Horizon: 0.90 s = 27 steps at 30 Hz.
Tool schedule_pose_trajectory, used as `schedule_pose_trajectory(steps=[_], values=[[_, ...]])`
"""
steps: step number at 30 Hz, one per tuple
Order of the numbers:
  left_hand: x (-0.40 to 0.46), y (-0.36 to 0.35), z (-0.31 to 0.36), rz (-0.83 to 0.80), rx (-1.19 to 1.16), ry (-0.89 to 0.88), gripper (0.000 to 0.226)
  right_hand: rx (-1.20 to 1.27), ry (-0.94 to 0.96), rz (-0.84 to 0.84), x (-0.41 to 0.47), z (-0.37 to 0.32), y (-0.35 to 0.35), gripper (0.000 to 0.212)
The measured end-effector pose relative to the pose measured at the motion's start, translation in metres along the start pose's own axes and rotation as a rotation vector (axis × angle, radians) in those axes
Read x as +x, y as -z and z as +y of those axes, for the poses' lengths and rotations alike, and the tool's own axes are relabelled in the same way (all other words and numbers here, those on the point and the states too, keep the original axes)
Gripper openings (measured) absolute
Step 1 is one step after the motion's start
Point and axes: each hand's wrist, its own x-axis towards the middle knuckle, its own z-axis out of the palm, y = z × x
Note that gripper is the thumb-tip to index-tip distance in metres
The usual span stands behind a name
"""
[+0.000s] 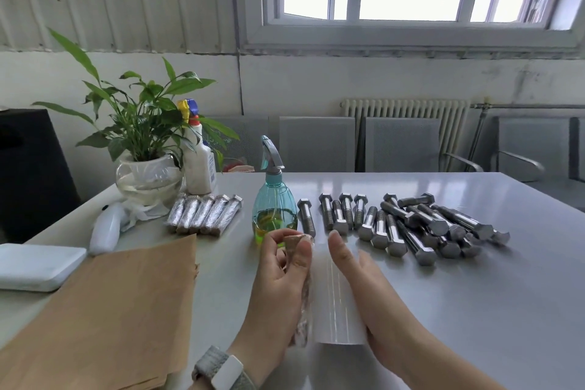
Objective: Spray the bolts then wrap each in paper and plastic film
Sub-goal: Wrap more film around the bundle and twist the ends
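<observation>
My left hand (pixel 278 279) grips a bolt wrapped in brown paper (pixel 303 294), held lengthwise with film around it. A roll of clear plastic film (pixel 335 304) lies just right of it, and my right hand (pixel 357 282) rests on that roll with straight fingers. Beyond my hands stands a teal spray bottle (pixel 274 209) holding yellowish liquid. Several bare steel bolts (pixel 408 225) lie in a loose row and pile to its right. Several finished wrapped bolts (pixel 204 214) lie side by side at the left back. A stack of brown paper sheets (pixel 110 310) covers the near left.
A potted plant in a glass bowl (pixel 148 180) and a white spray bottle (pixel 199 165) stand at the back left. A white handheld device (pixel 106 228) and a white flat box (pixel 34 266) lie at the left edge. Grey chairs (pixel 402 146) line the table's far side.
</observation>
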Motion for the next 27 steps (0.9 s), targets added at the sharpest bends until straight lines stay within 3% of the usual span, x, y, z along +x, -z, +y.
schedule_pose_trajectory(steps=[6,9,12,16,20,23,27], values=[[0.004,0.003,0.003,0.084,0.102,-0.107,0.025,-0.074,0.065,0.16,-0.001,0.001,-0.004,0.08],[-0.001,-0.002,0.001,0.071,0.096,-0.11,0.021,-0.101,0.105,0.191,-0.004,0.002,-0.009,0.087],[-0.006,-0.006,0.001,0.029,-0.072,0.003,0.031,-0.058,0.109,0.212,-0.005,0.005,-0.013,0.09],[-0.009,-0.007,0.007,-0.066,-0.418,0.334,0.054,-0.127,0.101,0.267,-0.004,0.005,-0.013,0.08],[-0.006,-0.006,0.001,-0.015,-0.363,0.341,0.052,-0.131,0.101,0.295,0.0,0.006,-0.01,0.076],[-0.005,-0.007,-0.001,0.019,-0.233,0.259,0.048,-0.06,0.061,0.231,0.002,0.005,-0.007,0.071],[-0.001,-0.006,-0.001,0.004,-0.193,0.187,0.047,0.102,-0.081,-0.101,0.0,0.0,0.002,0.067]])
